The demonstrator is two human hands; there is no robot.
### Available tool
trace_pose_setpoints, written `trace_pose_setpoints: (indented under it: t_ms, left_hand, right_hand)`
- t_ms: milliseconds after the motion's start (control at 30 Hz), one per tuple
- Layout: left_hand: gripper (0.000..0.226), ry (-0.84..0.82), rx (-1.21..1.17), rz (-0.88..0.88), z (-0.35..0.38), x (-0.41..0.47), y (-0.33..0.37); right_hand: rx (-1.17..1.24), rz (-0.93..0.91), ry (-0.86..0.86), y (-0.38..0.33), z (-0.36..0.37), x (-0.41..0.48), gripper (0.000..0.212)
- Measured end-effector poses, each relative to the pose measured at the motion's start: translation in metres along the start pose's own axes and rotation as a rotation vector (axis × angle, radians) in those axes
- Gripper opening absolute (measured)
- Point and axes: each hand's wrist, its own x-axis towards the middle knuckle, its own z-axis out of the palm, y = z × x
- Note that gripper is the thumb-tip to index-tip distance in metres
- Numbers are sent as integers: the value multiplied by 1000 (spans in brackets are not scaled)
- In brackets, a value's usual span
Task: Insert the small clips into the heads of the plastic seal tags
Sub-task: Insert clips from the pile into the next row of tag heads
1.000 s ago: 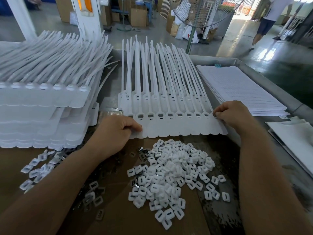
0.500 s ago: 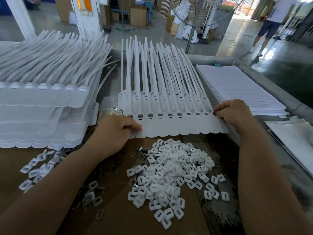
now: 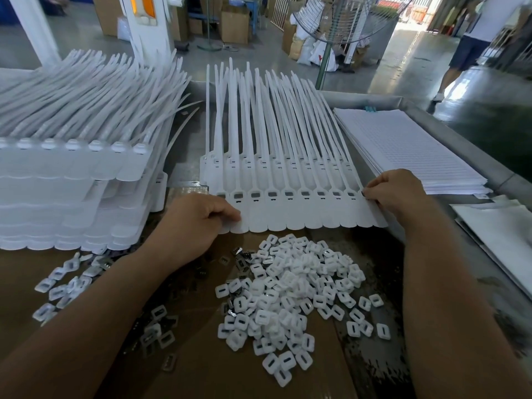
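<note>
A joined strip of white plastic seal tags (image 3: 288, 208) lies flat in front of me, its long tails fanning away and its row of square head sockets facing up. My left hand (image 3: 195, 223) pinches the strip's left end with curled fingers. My right hand (image 3: 400, 194) pinches the right end at the last head. A pile of small white clips (image 3: 290, 292) lies on the brown cardboard just below the strip, between my forearms.
A tall stack of tag strips (image 3: 72, 180) fills the left side. Loose clips (image 3: 66, 286) and small metal inserts (image 3: 158, 332) lie at lower left. A stack of lined paper sheets (image 3: 408, 151) sits at right. A standing fan (image 3: 331, 30) and a person (image 3: 472, 41) are beyond the table.
Both hands keep their hold on the strip's ends; the strip has shifted very slightly. The person in the background has walked on.
</note>
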Motion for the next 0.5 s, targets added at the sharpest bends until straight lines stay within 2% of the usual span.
trace_pose_setpoints:
  t_ms: [133,233,400,500]
  left_hand:
    - [30,-7,5,-4,0,0,0]
    - [30,-10,35,-3,1,-1,0]
    - [30,-34,232,93,2,-6,7]
    - [33,-58,355,152,1,-10,11]
  right_hand:
    - [37,-11,18,1,1,0,3]
    - [44,-20,44,2,1,1,8]
    - [54,-73,130,-3,-2,-1,7]
    - [78,-193,128,-13,-2,-7,9]
